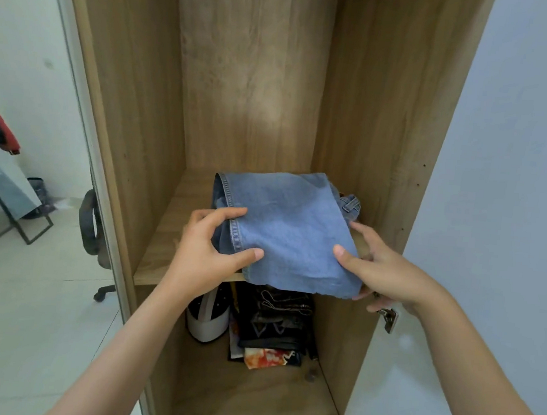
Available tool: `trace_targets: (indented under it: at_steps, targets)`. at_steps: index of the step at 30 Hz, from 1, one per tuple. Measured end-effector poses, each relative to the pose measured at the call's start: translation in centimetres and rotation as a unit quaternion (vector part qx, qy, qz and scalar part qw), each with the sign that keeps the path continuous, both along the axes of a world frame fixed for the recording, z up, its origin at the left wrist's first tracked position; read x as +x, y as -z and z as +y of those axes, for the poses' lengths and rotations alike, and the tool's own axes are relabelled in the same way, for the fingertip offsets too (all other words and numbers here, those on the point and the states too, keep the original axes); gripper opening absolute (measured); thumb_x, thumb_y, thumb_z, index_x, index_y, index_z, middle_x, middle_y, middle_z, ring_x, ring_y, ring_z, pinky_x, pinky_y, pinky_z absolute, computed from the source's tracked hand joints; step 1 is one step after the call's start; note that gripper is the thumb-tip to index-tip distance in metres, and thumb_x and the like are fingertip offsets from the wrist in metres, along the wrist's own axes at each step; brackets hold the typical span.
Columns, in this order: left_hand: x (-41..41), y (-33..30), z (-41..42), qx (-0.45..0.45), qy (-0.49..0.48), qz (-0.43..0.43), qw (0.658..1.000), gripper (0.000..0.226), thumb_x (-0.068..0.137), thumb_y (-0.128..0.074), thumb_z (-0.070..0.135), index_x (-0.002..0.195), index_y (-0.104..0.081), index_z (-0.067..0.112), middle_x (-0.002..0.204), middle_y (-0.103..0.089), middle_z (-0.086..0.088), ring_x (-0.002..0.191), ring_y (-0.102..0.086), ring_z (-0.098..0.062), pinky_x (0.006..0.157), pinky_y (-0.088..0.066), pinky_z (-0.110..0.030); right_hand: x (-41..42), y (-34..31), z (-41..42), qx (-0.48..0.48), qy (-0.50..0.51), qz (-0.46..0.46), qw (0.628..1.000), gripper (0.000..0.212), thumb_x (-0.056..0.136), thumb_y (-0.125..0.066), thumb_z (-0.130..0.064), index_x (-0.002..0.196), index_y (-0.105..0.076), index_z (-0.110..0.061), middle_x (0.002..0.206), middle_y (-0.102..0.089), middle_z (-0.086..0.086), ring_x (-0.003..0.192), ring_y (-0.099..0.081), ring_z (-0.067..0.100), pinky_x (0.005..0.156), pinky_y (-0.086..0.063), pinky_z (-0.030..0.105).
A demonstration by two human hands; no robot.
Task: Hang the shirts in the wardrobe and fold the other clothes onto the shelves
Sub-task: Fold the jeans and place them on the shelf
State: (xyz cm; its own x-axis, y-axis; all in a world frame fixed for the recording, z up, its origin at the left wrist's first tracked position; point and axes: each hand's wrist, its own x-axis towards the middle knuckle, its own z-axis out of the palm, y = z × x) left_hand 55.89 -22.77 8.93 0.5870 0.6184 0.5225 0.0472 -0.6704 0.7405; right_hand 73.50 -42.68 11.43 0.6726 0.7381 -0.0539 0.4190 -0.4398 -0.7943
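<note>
both hands [209,244] [376,266] pinching folded jeans [290,228] — between them, on shelf [167,231]

Folded blue jeans [291,228] lie on the wardrobe shelf [171,231], overhanging its front edge.

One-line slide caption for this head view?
Both hands, left hand and right hand, hold folded blue jeans at the wardrobe shelf edge.

I see faded blue denim jeans [291,232], a light oak-grain wardrobe [254,73], black folded clothes [275,326], and orange-red patterned cloth [269,357].
</note>
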Motion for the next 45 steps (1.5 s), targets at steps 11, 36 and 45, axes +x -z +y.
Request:
trace_targets:
  at_steps: [11,36,45]
  targets:
    - [-0.7,-1.3,0.1,-0.073,-0.004,0.135,0.988,0.052,0.086,-0.052,0.053,0.135,-0.039,0.039,0.135,-0.034,0.001,0.109,-0.045,-0.012,0.093,-0.038,-0.025,0.2,-0.8,4.2,0.206,0.085,0.252,0.942,0.044,0.080,-0.075,-0.033,0.119,-0.058,-0.025,0.118,-0.058,0.000,0.104,-0.059,0.025,0.072,-0.055,0.060]
    - [5.5,-10.4,5.0,-0.302,0.076,-0.181,0.933,0.051,0.073,-0.068,-0.011,0.111,-0.062,0.022,0.114,-0.061,-0.006,0.095,-0.064,-0.020,0.081,-0.056,-0.042,4.5,-6.5,11.6,0.460,-0.022,0.206,0.863,0.056,0.074,-0.073,0.006,0.116,-0.064,-0.029,0.119,-0.066,0.001,0.102,-0.066,0.020,0.068,-0.057,0.030]
    - [11.0,-15.1,10.4,-0.275,0.069,-0.284,0.916,0.056,0.071,-0.060,-0.019,0.113,-0.063,0.018,0.105,-0.063,-0.004,0.090,-0.063,-0.018,0.068,-0.054,-0.031,9.9,-9.7,18.7,0.532,-0.074,0.205,0.818,0.053,0.077,-0.071,0.006,0.119,-0.062,-0.025,0.117,-0.068,0.001,0.101,-0.067,0.017,0.071,-0.057,0.026]
